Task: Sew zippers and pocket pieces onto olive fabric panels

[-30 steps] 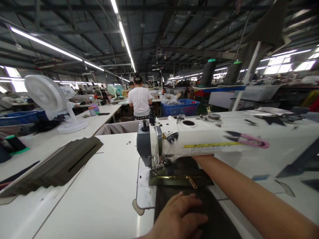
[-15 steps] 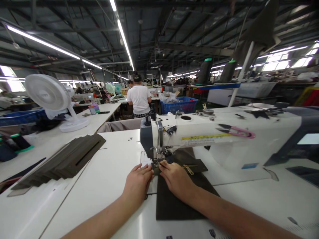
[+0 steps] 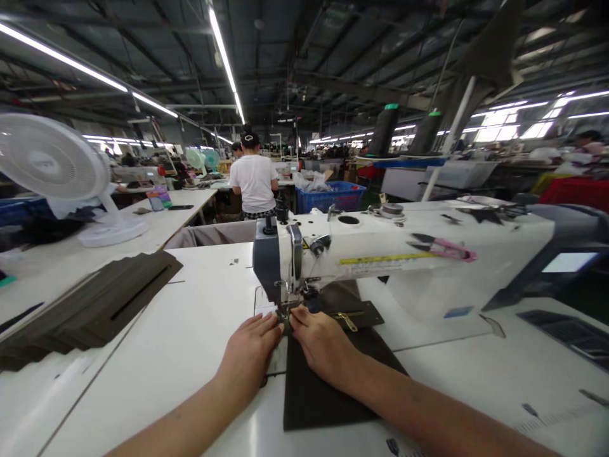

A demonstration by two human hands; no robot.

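Note:
A white sewing machine (image 3: 409, 241) stands on the table, its needle area right in front of my hands. Under the presser foot runs a dark olive-brown fabric piece (image 3: 328, 393), which spreads toward me and to the right. A gold zipper pull (image 3: 350, 322) lies on it, right of my fingers. My left hand (image 3: 252, 352) rests flat at the left of the presser foot, fingers stretched forward, tips at the fabric's edge. With bent fingers pressed together, my right hand (image 3: 323, 346) grips the fabric close to the needle; the fingertips' exact hold is partly hidden.
A stack of dark fabric panels (image 3: 104, 304) lies on the left. Pink-handled thread snips (image 3: 442, 247) rest on the machine arm. Beyond are a white fan (image 3: 102, 190), a blue basket (image 3: 330, 197), thread cones (image 3: 384, 130) and a person in a white shirt (image 3: 254, 181).
The view has turned slightly to the right, so most things appear further left. Both hands stay by the presser foot on the fabric, with hardly any visible movement.

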